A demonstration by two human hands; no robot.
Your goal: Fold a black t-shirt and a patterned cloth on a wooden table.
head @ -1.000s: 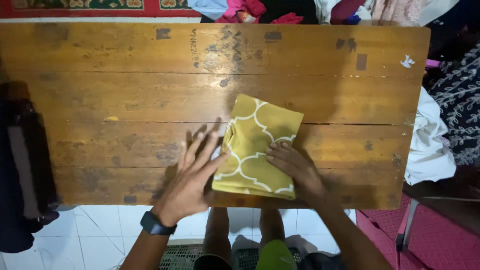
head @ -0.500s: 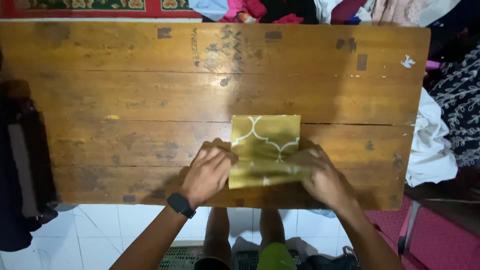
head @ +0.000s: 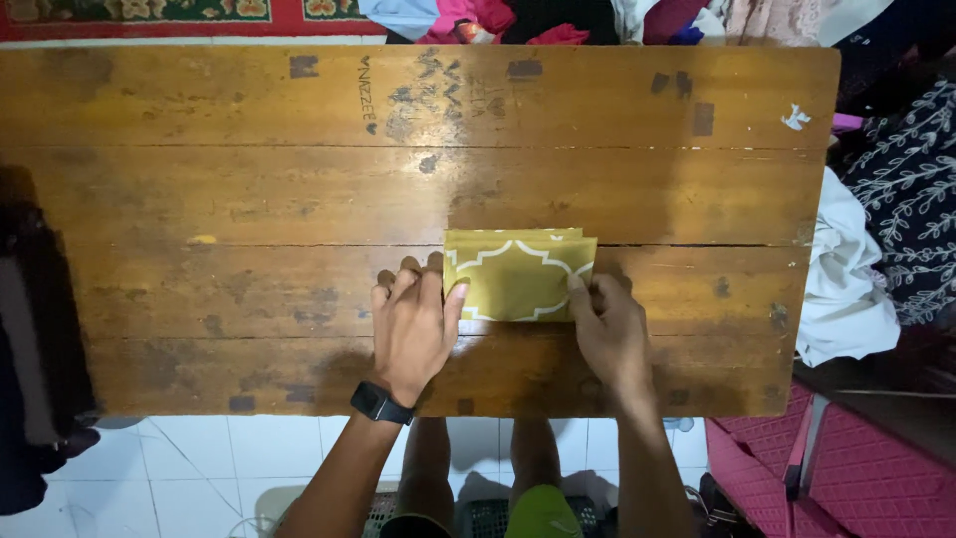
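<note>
A mustard-yellow cloth with a white lattice pattern (head: 518, 276) lies folded into a small rectangle on the worn wooden table (head: 249, 199). My left hand (head: 410, 329), with a black watch on its wrist, rests at the cloth's left edge, thumb on the fabric. At the right edge, my right hand (head: 609, 334) has its fingertips pinching the cloth. Both hands hold the folded cloth flat against the table.
A heap of coloured clothes (head: 518, 20) lies beyond the table's far edge. White and dark patterned fabrics (head: 856, 269) hang at the right. A dark garment (head: 35, 349) is at the left, pink crates (head: 866, 468) at lower right, white floor tiles below.
The cloth was folded in half once more, its near part brought up over the far part. Both hands moved from the near edge up to the sides of the smaller rectangle.
</note>
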